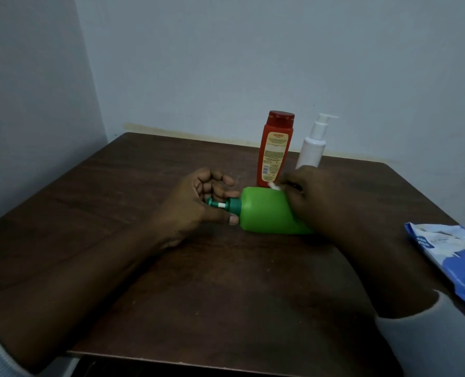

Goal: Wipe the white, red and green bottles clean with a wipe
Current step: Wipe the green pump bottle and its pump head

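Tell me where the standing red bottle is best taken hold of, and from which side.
Probably the upper body of the red bottle, just under its cap, coming from the left side. It stands upright; the white bottle crowds its right, and the green bottle and right hand block its base.

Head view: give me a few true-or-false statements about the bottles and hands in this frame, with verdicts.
1. The green bottle lies on its side on the table. True.
2. The red bottle has tipped over. False: it stands upright behind the green bottle.
3. The left hand holds the green bottle at its pump neck. True.
4. The right hand holds nothing. False: it holds a white wipe against the green bottle.
5. The white bottle stands upright to the right of the red bottle. True.
6. The pack of wipes lies at the table's left edge. False: it lies at the right edge.
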Demonstrator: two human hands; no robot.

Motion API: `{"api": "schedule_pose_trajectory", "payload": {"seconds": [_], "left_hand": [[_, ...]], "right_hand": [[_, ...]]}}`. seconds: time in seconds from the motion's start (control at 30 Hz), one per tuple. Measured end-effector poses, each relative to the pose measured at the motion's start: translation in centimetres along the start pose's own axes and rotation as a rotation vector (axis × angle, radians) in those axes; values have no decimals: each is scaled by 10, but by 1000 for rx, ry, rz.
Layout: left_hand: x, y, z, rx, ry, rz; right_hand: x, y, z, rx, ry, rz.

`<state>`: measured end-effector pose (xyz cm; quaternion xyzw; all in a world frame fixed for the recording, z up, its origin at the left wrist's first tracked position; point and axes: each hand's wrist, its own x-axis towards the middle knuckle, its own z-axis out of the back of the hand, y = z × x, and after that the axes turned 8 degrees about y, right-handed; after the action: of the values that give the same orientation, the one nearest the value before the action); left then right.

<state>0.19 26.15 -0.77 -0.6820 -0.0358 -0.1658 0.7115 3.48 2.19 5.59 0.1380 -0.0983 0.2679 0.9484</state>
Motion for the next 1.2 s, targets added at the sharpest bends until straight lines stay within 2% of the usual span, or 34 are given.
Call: {"api": "schedule_pose_trajectory", "payload": {"seconds": [0.07,0.13,0.3,0.4,0.6,0.87,1.03,1.2], "left_hand": [[0,-1,-1,5,2,-11],[0,-2,-4,11,2,-24],[0,-8,-3,31,25,-39],[-1,-10,-3,43,35,-48],[-2,-6,-11,70,13,-36],[-1,-10,-8,38,-20,-67],[0,-11,-8,37,-15,-76],[-1,-13,-10,15,-10,-77]], "right_hand": [[1,17,-7,55,-59,138],[1,21,-5,75,-47,238],[0,10,5,147,22,343],[4,14,3,94,54,393],[10,-5,11,28,163,242],[-6,-84,44,74,358,-20],[-8,-101,50,19,364,-93],[-4,-63,32,6,214,9]]}}
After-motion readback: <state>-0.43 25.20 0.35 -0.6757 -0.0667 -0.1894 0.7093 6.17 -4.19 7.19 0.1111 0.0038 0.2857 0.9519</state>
